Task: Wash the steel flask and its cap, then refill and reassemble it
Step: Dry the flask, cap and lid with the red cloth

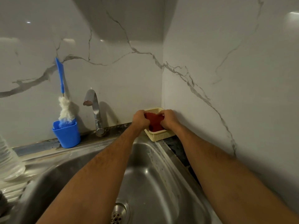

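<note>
Both my arms reach over the steel sink point(145, 175) to the far right corner. My left hand point(140, 119) and my right hand point(169, 118) both grip a dark red cloth point(154, 122) that sits in a small cream plastic basket point(159, 135) against the wall. The cloth is bunched between my fingers. No steel flask or cap shows in this view. The tap point(93, 107) stands behind the sink, with no water running from it.
A blue cup point(67, 135) holding a blue-handled bottle brush point(64, 107) with white bristles stands left of the tap. A clear ribbed plastic container point(9, 162) rests on the left drainboard. The drain point(119, 212) is near the bottom. Marble walls close the corner.
</note>
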